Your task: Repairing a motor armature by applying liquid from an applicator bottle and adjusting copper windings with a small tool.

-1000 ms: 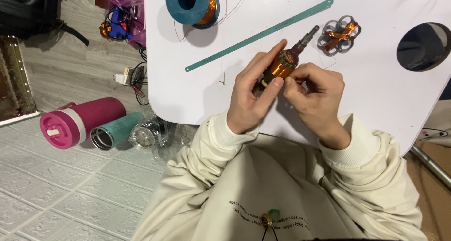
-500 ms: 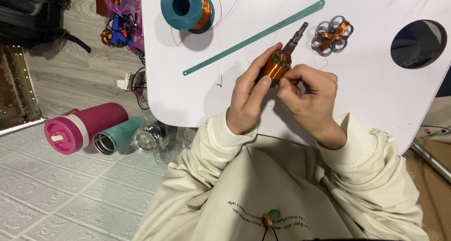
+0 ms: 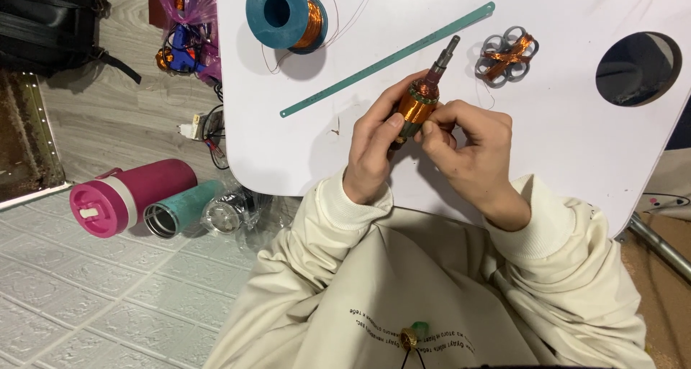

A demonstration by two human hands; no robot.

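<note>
Head view shows you seated at the white counter [image 3: 576, 167], both hands raised just above it near its front edge. Your left hand [image 3: 374, 149] wraps its grip around the copper-wound motor core [image 3: 417, 104], thumb against the lower end, so the metal shaft points up and away, free of your fingers. Your right hand [image 3: 471, 149] pinches narrowly at the core's side, fingertips touching the winding, likely to steady or guide fine wire. Behind them lie a long green strip [image 3: 389, 58], a blue spool of copper wire [image 3: 284, 13] and a small wound ring cluster [image 3: 507, 54], all within reach.
</note>
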